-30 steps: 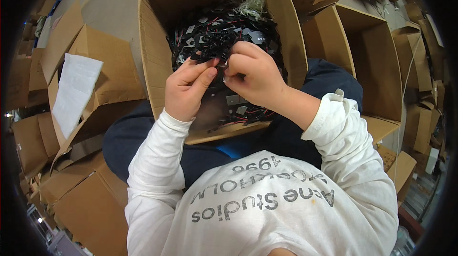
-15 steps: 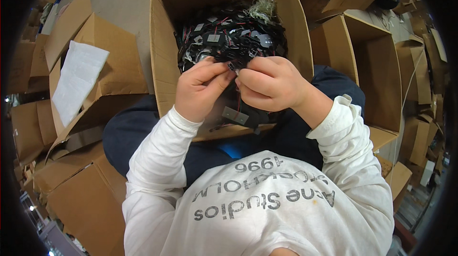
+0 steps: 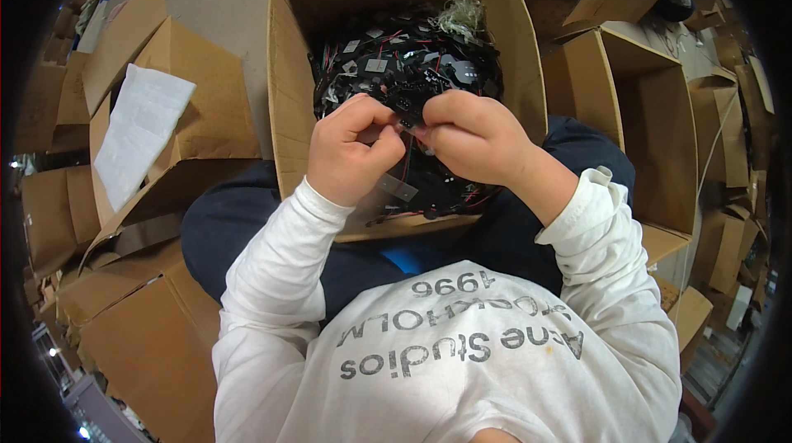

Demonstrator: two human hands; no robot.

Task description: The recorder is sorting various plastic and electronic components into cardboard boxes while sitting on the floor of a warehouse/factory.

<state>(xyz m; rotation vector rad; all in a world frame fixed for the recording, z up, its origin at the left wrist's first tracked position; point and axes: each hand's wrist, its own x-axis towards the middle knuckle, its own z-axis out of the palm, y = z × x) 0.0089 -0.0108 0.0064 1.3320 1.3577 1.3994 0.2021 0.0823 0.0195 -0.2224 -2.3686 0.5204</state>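
Both hands meet over a cardboard box [image 3: 290, 72] that stands between my legs. Inside lies a heap of black electronic parts [image 3: 363, 43] with thin red wires. My left hand [image 3: 351, 150] is closed, thumb and fingers pinching at the lower left of a small black plastic part [image 3: 406, 105]. From the other side my right hand [image 3: 474, 136] grips the same part, its fingers curled. The fingers hide much of the part, so its exact kind cannot be told. Below the hands a black piece with a grey metal plate [image 3: 398, 187] lies in the box.
A tangle of pale stringy fibre [image 3: 462, 18] sits at the heap's far right. To the left, a white foam sheet [image 3: 142, 134] rests on an open carton [image 3: 206, 96]. Another open carton [image 3: 648, 129] stands to the right, with more cardboard around.
The black part between my hands has turned and shows more of its face. My left thumb has shifted slightly. The whole view has moved a little.
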